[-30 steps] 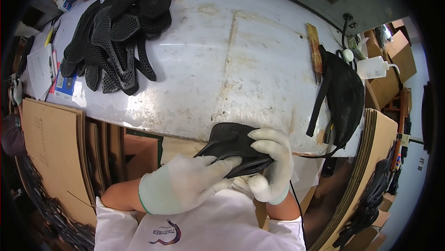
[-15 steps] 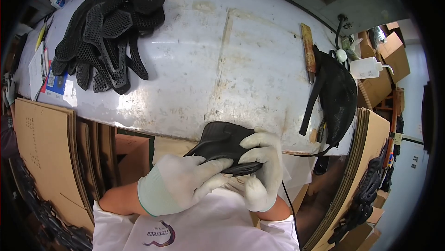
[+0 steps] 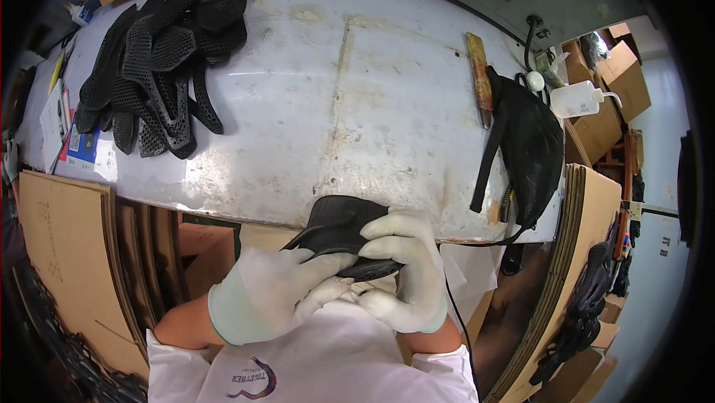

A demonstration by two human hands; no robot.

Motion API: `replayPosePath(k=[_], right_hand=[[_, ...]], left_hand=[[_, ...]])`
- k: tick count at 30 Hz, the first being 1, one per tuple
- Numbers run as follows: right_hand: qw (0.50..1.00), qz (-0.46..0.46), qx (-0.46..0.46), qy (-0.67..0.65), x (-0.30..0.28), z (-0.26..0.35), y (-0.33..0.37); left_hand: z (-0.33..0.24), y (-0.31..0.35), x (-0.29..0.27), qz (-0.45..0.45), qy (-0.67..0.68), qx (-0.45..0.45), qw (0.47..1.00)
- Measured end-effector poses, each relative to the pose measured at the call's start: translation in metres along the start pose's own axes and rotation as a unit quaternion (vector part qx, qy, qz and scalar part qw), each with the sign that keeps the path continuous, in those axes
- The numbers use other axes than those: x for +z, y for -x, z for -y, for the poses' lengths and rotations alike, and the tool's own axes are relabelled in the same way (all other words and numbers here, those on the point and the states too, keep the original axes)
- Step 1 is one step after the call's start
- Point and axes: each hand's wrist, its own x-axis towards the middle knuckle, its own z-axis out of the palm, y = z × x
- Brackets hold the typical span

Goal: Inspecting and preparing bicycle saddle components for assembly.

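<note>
A smooth black saddle-shaped piece (image 3: 337, 218) is held in front of my chest, near the table's front edge. It has a broad flat end toward the table and a rolled lower rim; its exact kind is hard to tell. My left hand (image 3: 279, 287), in a white glove with a green cuff, is closed on its lower left side, fingers pressed along the rim. My gloved right hand (image 3: 406, 265) curls over its right side, fingertips on the upper surface and thumb below. The underside and part of the left tip are hidden by the hands.
A pile of black honeycomb-patterned pieces (image 3: 167, 56) lies at the left of the white table (image 3: 290, 112). At right are a rusty-brown handled blade (image 3: 480, 75), a black pouch (image 3: 529, 150) and a squeeze bottle (image 3: 577, 99). Cardboard sheets (image 3: 63, 246) stand at the left front.
The view has shifted a little, so the table's things appear further left. Both hands keep hold of the black piece; my right thumb has moved inward beneath its rim.
</note>
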Motion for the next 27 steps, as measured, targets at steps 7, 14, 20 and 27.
replayPosePath(k=[7,14,20,27], right_hand=[[0.999,-0.027,-0.005,0.028,0.006,-0.005,0.006],[0.999,-0.017,-0.004,-0.032,-0.008,-0.015,0.001],[0.996,0.014,-0.023,-0.081,-0.007,-0.029,0.002],[0.996,-0.025,-0.012,-0.084,-0.006,-0.027,-0.001]], left_hand=[[-0.006,-0.004,0.003,0.003,0.012,0.048,0.999],[-0.002,-0.007,-0.002,0.03,0.006,0.026,0.999],[-0.006,-0.01,-0.006,0.036,-0.012,0.023,0.999],[-0.006,-0.014,-0.01,0.024,-0.018,0.023,0.999]])
